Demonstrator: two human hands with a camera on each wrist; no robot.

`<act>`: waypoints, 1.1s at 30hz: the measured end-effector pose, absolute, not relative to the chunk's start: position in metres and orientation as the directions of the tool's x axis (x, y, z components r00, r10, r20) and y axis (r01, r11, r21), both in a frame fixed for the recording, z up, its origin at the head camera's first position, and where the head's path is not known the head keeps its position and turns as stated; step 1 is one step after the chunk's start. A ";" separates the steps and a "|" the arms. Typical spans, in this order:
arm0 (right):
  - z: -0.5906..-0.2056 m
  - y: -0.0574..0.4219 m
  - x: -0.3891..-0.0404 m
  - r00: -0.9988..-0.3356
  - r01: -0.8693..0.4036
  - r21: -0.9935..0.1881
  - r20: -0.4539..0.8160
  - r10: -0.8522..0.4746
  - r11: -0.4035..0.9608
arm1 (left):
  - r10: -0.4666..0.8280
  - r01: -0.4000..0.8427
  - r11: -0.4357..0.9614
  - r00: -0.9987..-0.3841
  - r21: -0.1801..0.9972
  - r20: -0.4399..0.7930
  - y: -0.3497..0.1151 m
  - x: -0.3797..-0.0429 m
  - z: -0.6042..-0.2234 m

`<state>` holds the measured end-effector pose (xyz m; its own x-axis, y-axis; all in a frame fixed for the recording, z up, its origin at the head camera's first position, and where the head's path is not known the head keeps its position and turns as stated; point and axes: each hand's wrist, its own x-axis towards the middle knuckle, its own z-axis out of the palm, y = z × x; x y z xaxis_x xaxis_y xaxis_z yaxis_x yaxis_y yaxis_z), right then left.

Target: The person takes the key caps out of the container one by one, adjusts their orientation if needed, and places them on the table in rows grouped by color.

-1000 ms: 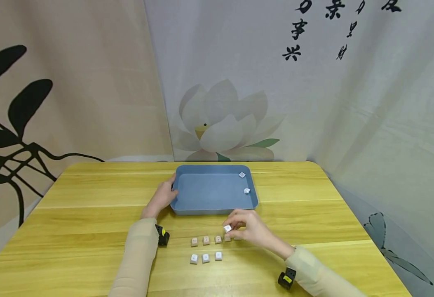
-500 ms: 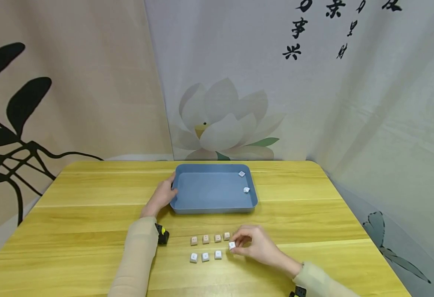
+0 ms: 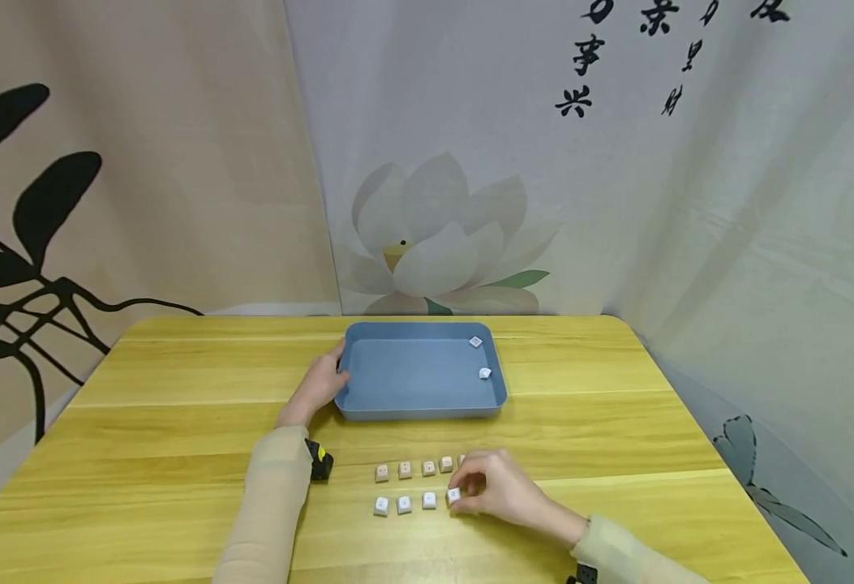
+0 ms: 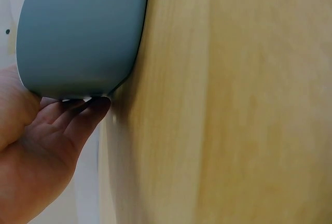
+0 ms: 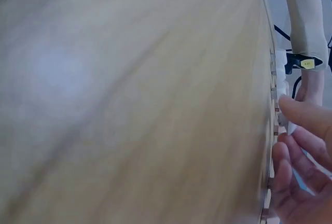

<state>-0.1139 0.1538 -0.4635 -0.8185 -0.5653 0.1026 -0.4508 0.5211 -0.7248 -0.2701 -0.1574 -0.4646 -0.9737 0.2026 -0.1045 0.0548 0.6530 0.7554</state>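
Note:
My left hand [image 3: 315, 389] grips the left end of a blue-grey tray [image 3: 412, 373], thumb over the rim. In the left wrist view, the fingers [image 4: 85, 123] reach under the tray's end wall [image 4: 83, 37]. Between thumb and fingertips my right hand [image 3: 503, 493] pinches a white keycap [image 3: 453, 495], at the right end of the front row. Three white keycaps [image 3: 404, 505] make up the rest of that row. Behind it runs a row of several pinkish keycaps [image 3: 428, 468], its right end partly covered by my right hand. The pinched keycap [image 5: 291, 128] is barely visible in the right wrist view.
Inside the tray, two white keycaps lie along the right side, one near the back corner [image 3: 475, 342] and one closer to the front [image 3: 485, 373]. The wooden table [image 3: 178, 454] ends at a printed curtain [image 3: 441, 162] behind the tray.
The right hand has carried the pinched keycap from just behind the back row, forward and down, to the end of the front row. The left hand stays on the tray.

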 end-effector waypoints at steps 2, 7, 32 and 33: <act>-0.463 0.152 -0.115 -0.814 -0.457 -0.714 0.096 -0.572 0.531 | 0.202 0.059 0.654 -0.974 0.754 -0.100 -0.157 -0.270 -0.464; -0.461 0.148 -0.115 -0.799 -0.489 -0.680 0.097 -0.593 0.547 | 0.206 0.066 0.659 -0.974 0.750 -0.096 -0.157 -0.270 -0.463; -0.417 0.168 -0.160 -0.722 -0.569 -0.695 0.166 -0.672 0.440 | 0.203 0.066 0.665 -0.975 0.744 -0.095 -0.156 -0.271 -0.463; -0.415 0.171 -0.167 -0.734 -0.568 -0.693 0.181 -0.655 0.444 | 0.204 0.068 0.667 -0.974 0.742 -0.094 -0.156 -0.271 -0.463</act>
<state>-0.1674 0.1713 -0.4152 -0.7336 -0.6551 0.1809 -0.5675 0.4441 -0.6933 -0.2705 -0.1563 -0.4634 -0.9744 0.2042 -0.0936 0.0685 0.6669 0.7420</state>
